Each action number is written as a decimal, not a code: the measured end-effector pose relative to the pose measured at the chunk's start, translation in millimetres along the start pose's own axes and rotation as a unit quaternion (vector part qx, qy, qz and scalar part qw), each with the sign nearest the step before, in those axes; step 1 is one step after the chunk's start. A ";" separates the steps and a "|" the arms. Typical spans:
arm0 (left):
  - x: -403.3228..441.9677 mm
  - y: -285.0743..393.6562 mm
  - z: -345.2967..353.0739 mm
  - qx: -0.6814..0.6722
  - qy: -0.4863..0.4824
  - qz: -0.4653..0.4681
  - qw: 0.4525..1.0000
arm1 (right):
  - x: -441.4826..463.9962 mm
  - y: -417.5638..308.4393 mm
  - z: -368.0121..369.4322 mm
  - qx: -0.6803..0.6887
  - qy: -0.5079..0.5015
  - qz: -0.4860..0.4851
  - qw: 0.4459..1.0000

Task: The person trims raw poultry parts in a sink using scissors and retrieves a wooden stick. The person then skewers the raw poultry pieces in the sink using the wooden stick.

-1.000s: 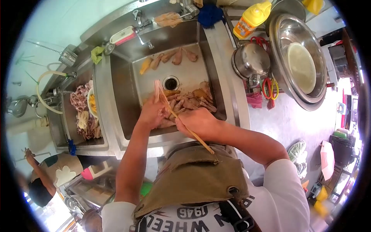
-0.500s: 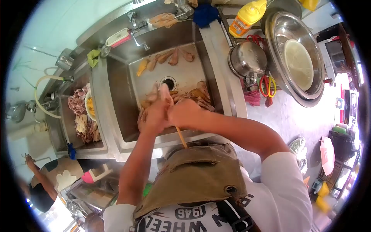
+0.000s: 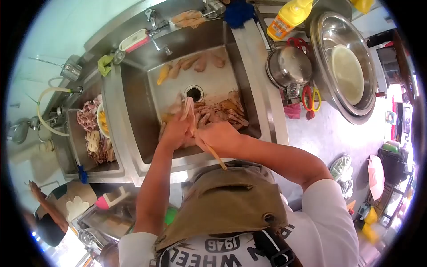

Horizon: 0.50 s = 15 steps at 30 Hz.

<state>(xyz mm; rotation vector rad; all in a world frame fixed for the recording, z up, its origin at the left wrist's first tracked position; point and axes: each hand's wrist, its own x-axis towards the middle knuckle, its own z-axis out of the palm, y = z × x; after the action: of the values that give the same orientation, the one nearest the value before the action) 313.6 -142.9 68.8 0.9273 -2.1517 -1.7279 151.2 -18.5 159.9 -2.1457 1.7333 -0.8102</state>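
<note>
Over the sink [image 3: 138, 111], my left hand [image 3: 175, 131] is closed around a pale pink piece of raw meat [image 3: 190, 107], whose end sticks up past my fingers near the drain [image 3: 194, 93]. My right hand [image 3: 220, 139] is closed close beside it, on a thin tan stick [image 3: 216, 156] slanting back toward my waist. Part of the meat lies between both hands; how the stick meets it is hidden. Under my hands lies a heap of raw poultry pieces [image 3: 229, 111]. Several more poultry pieces [image 3: 200, 65] sit in a row beyond the drain.
A second basin on the left holds raw meat [image 3: 91, 116] and a white bowl [image 3: 101, 120] of yellow pieces. At right are a metal pot [image 3: 291, 66], scissors [image 3: 316, 99], large steel bowls [image 3: 322, 33] and a yellow bottle [image 3: 289, 20]. Another person's arm [image 3: 42, 196] shows far left.
The stick's lower end has swung right, and my right hand has shifted slightly right and down. My left hand stays around the meat. The whole view has shifted slightly.
</note>
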 end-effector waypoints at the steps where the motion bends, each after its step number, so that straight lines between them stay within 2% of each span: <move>1: 1.8 -1.4 1.1 -0.037 -0.004 -0.025 0.999 | 1.0 1.5 7.8 0.044 -0.132 0.118 0.983; 4: 12.6 -10.7 0.5 0.050 -0.034 0.010 0.998 | -0.1 14.1 14.4 0.078 -0.169 0.146 0.972; 5: 10.1 -16.6 4.9 0.055 -0.011 0.014 0.998 | -3.1 7.3 16.7 0.094 -0.127 0.096 0.983; 7: 2.6 -16.8 5.1 0.070 -0.018 0.003 0.997 | -1.6 8.1 17.0 0.076 -0.193 0.098 0.973; 8: 4.6 -15.5 1.3 0.079 -0.044 -0.004 0.996 | 0.7 14.1 13.6 0.061 -0.224 0.099 0.968; 9: 6.7 -11.9 0.5 0.079 -0.056 -0.025 0.995 | 4.7 20.3 5.3 0.087 -0.197 0.120 0.969; 12: 4.1 -5.9 1.1 0.095 -0.067 -0.091 0.989 | 5.2 6.2 16.4 0.068 -0.201 0.089 0.973; 13: -1.5 -7.2 0.7 0.120 -0.067 -0.098 0.986 | 8.5 4.4 18.8 0.075 -0.237 0.117 0.962; 15: 0.7 -17.8 1.1 0.191 -0.054 -0.015 0.980 | 12.0 19.2 14.7 0.081 -0.231 0.144 0.959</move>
<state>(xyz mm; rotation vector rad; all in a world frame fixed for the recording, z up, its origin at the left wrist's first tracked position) 318.3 -144.3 51.6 0.9744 -2.6113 -1.4306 145.6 -36.9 140.8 -1.7415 1.6102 -0.3243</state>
